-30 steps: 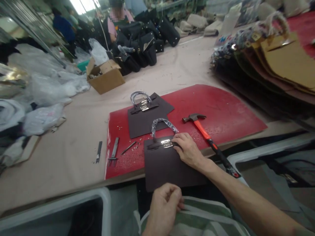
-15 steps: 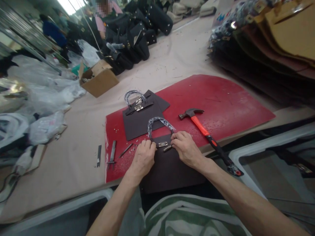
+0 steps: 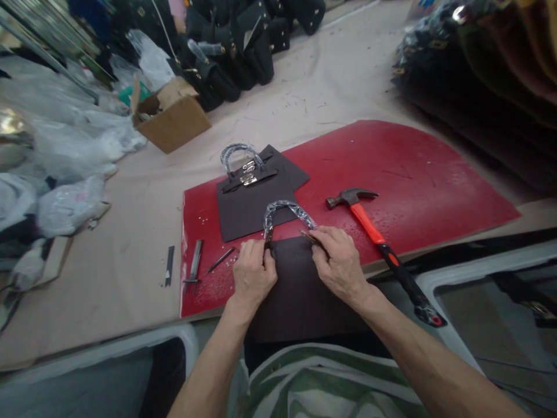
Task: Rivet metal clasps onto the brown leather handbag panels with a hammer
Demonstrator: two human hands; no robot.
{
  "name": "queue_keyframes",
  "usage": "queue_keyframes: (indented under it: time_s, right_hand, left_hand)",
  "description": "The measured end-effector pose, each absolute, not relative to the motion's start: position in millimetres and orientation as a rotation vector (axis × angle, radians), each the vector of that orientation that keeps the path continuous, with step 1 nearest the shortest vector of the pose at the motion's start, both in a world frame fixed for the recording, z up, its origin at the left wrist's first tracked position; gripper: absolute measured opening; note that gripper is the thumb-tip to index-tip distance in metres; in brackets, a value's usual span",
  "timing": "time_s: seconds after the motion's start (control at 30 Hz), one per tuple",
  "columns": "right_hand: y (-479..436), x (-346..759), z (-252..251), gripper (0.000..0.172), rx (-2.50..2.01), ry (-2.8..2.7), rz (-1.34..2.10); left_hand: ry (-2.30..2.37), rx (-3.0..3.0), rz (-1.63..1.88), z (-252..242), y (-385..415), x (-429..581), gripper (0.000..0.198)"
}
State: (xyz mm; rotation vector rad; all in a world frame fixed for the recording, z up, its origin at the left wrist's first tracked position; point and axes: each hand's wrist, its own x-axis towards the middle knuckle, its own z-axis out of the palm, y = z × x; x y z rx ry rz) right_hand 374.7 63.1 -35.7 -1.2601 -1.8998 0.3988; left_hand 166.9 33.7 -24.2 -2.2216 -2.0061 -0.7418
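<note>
Head view. We take the near dark brown panel [image 3: 304, 299] as the centre of our dial, with twelve o'clock pointing away from the wearer. The panel lies flat at the near edge of a red mat [image 3: 400, 168], its lower part reaching beyond that edge toward six. From its top rises a film-wrapped handle [image 3: 282, 206], arched between eleven and twelve.

At ten o'clock we find the left hand [image 3: 255, 271], its grip closed, thumb against fingers, on a left strap end [image 3: 269, 234] with a metal fitting. At two lies the right hand [image 3: 340, 261]; its grip is likewise closed, pinching a right strap end [image 3: 308, 235], which the fingers partly hide.

A second panel [image 3: 243, 215], with its own wrapped handle, rests on the mat at eleven. We note a claw hammer [image 3: 369, 225], its head at one and its butt just past three. Toward nine lie a forked tool [image 3: 194, 267] and, on the bench [image 3: 126, 249] just beside the mat, a flat tool [image 3: 169, 266]; a slim rod [image 3: 221, 259] lies nearer ten. Farther off, we see a cardboard box [image 3: 176, 126] between ten and eleven and black bags [image 3: 252, 49] between eleven and twelve.
</note>
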Motion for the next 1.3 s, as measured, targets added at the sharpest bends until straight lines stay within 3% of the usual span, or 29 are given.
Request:
queue_keyframes:
  time_s: [0.1, 0.3, 0.47, 0.57, 0.87, 1.03, 1.17, 1.3]
  right_hand:
    - [62, 376, -34, 0.03, -1.233, -1.913, 0.426]
    - [62, 379, -29, 0.015, -1.263, -1.934, 0.49]
    - [65, 391, -24, 0.021, -1.127, -2.035, 0.695]
    - [66, 393, -25, 0.013, -1.093, -2.021, 0.72]
    - [66, 377, -37, 0.016, -1.296, -1.689, 0.426]
    - [69, 369, -36, 0.012, -1.437, -1.831, 0.29]
    - [71, 368, -35, 0.012, -1.445, -1.888, 0.338]
    - [73, 371, -37, 0.017, -1.425, -1.864, 0.385]
  left_hand:
    - [-1.967, -2.412, -0.804, -20, 33, 158, 0.014]
    - [-2.002, -2.659, -0.809, -10, 38, 142, 0.021]
    - [-2.242, -2.887, -0.769, 14, 46, 129, 0.01]
    - [-2.29, -2.958, -0.773, 20, 47, 124, 0.005]
    - [-2.182, -2.182, -1.203, -27, 27, 149, 0.022]
    - [-2.273, -2.045, -1.006, -27, 31, 158, 0.023]
    - [-2.407, -2.118, -1.012, -18, 33, 155, 0.005]
    - [-2.466, -2.15, -1.114, -16, 31, 154, 0.017]
